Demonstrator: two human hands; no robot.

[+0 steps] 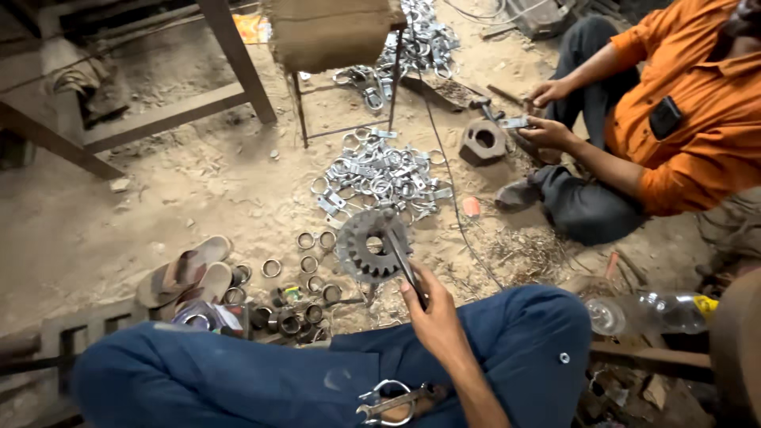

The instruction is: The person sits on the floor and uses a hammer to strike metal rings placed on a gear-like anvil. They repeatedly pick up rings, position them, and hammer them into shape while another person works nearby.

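above the blue-trousered knee, right hand [434, 317] closed around a dark rod [404, 265] through a toothed gear [372, 244], metal rings [307, 264] just left, left hand out of sight

Head view of a sandy workshop floor. The right hand [434, 317] grips a thin dark tool [406, 265] whose tip lies against a steel gear wheel [372, 246]. A metal clamp [394, 403] rests on the blue-trousered lap. Loose rings [307, 264], sandals [184, 276] and a clamp pile [380, 176] lie nearby; a co-worker in orange [697, 119] sits opposite.
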